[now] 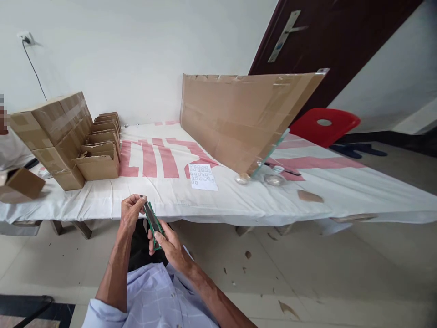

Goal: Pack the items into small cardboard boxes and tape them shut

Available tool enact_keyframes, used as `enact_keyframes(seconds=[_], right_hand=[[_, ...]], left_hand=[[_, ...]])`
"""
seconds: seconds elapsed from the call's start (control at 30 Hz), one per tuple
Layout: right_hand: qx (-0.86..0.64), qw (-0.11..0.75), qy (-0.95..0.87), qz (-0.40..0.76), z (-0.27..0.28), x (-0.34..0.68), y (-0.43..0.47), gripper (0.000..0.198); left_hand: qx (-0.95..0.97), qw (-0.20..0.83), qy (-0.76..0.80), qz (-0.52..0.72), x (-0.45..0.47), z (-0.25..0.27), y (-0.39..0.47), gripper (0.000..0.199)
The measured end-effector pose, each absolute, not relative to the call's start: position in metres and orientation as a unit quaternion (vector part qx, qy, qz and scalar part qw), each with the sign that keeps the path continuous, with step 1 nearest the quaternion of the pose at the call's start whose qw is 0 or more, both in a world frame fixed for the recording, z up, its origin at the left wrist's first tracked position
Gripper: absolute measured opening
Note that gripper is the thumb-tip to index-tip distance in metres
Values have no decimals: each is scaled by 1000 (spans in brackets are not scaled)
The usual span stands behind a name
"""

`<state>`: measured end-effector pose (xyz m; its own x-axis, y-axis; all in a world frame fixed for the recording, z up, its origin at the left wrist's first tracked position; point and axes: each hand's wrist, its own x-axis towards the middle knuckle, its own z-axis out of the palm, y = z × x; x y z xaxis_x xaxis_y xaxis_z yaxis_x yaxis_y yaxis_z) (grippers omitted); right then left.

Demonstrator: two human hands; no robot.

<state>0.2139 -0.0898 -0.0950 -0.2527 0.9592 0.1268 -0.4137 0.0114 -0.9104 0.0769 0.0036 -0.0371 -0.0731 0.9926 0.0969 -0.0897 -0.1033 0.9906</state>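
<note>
In front of my body, below the table's front edge, I hold a long, narrow green piece with a dark strip along its middle (153,220). One long edge looks toothed; its exact kind is not clear. My left hand (131,211) pinches its upper end between thumb and fingertips. Around the lower part wraps my right hand (170,246), thumb on top and fingers behind. The piece is tilted, upper end toward the left. A white sheet with rows of small round marks (204,177) lies on the table beyond my hands.
White cloth with red print covers the table (164,196). Stacked cartons (54,136) and open cardboard bins (99,161) stand at left. A large cardboard panel (239,118) leans upright, with clear-wrapped items (274,180) beside it. Behind is a red chair (327,125). Scraps litter the floor.
</note>
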Motion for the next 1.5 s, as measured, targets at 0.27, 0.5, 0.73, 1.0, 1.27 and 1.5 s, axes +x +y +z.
enact_keyframes(seconds=[0.27, 0.5, 0.73, 1.0, 1.27, 1.5], right_hand=[[-255, 514, -407, 711, -99, 212, -87, 48], [-309, 536, -459, 637, -97, 211, -88, 47], [-226, 505, -370, 746, -96, 213, -86, 46], [-356, 543, -473, 596, -101, 206, -89, 51], [-248, 511, -372, 734, -103, 205, -88, 44], [-248, 515, -381, 727, -106, 205, -87, 44]], left_hand=[[482, 457, 468, 582, 78, -35, 0, 42], [480, 459, 469, 582, 79, -32, -3, 41], [472, 461, 465, 590, 78, -37, -4, 44], [476, 461, 469, 584, 77, -40, -4, 42], [467, 463, 474, 585, 76, -45, -6, 42], [468, 471, 467, 584, 71, -41, -10, 37]])
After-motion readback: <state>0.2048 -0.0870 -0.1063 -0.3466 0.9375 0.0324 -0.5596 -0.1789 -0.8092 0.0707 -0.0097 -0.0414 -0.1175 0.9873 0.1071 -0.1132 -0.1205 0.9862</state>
